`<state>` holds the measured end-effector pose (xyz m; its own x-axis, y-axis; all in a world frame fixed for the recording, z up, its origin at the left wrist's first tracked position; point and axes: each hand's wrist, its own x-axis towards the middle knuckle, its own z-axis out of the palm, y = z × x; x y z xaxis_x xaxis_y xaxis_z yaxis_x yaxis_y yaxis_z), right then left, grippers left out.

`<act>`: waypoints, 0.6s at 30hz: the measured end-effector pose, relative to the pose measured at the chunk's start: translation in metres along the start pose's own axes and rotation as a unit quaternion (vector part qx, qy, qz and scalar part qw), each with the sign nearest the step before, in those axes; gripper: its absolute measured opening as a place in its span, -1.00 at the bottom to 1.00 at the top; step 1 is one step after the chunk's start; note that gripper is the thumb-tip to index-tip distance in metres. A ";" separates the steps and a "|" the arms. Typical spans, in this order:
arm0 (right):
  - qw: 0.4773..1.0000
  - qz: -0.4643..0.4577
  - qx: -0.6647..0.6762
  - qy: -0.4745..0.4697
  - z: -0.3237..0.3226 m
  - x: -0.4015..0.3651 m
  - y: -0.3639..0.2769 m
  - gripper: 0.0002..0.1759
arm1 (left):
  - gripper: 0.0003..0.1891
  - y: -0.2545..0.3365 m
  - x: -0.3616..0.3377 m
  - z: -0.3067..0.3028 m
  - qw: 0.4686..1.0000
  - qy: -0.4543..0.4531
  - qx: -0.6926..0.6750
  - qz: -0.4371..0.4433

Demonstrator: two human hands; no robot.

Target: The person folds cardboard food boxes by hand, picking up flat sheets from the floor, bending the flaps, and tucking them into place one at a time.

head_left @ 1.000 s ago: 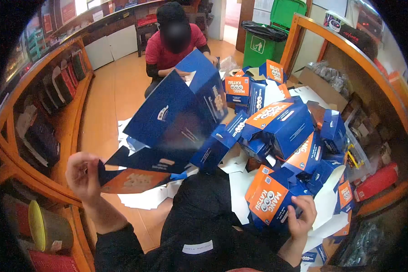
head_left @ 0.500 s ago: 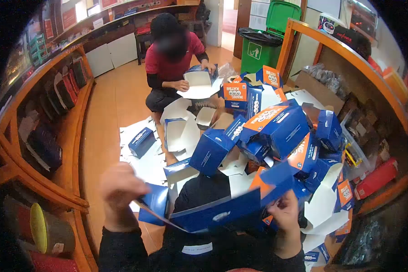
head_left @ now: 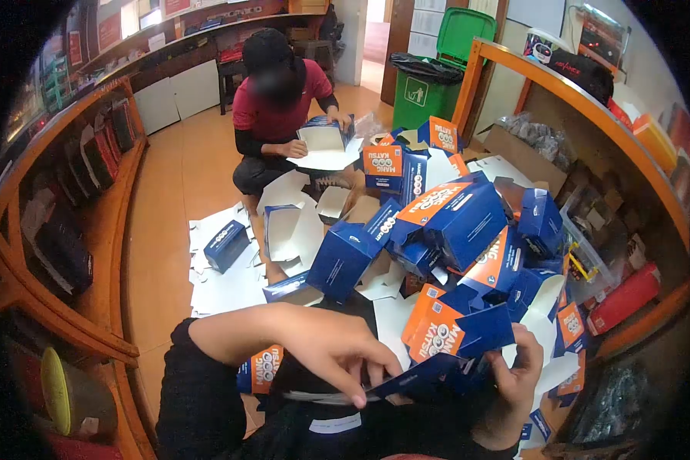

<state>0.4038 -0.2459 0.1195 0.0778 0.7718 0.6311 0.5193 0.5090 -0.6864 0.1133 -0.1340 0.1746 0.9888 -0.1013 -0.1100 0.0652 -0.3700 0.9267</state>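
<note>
A partly folded blue and orange carton (head_left: 435, 328) is between my hands, low in the view. My left hand (head_left: 337, 349) reaches across from the left, its fingers bent over the carton's near blue edge. On the right, my right hand (head_left: 520, 368) grips the blue side panel between thumb and fingers. Just beyond the carton lies a heap of blue and orange boxes, with a large blue box (head_left: 468, 226) on top and another blue box (head_left: 341, 261) at its left side. A flat carton with orange lettering (head_left: 261, 369) lies below my left forearm.
Across the floor a seated person (head_left: 280, 115) holds a white-lined carton (head_left: 323, 142). A small blue box (head_left: 227, 245) rests on white flat sheets (head_left: 226, 295). Wooden-framed shelves (head_left: 123, 253) flank the left; a green bin (head_left: 422, 96) stands at the back.
My left hand has moved right, from the carton's left end to its middle. The carton's orange face has turned into view. The whole view has shifted slightly.
</note>
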 end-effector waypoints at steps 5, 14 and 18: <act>0.995 -0.034 0.031 0.088 0.000 0.007 -0.009 -0.75 | -0.81 -0.029 0.026 0.006 0.973 0.157 0.127 0.113; 0.967 -0.072 -0.017 -0.243 0.014 0.017 -0.054 -0.72 | -0.75 -0.064 0.070 0.034 0.981 0.119 -0.152 -0.009; 0.970 0.003 -0.136 -0.199 0.005 0.014 -0.054 -0.75 | -0.72 -0.068 0.074 0.042 0.969 0.168 -0.181 -0.032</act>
<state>0.3723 -0.2607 0.1639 -0.2252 0.8884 0.4001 0.7293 0.4260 -0.5354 0.1764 -0.1547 0.0885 0.9653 0.2397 -0.1038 0.1100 -0.0124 0.9939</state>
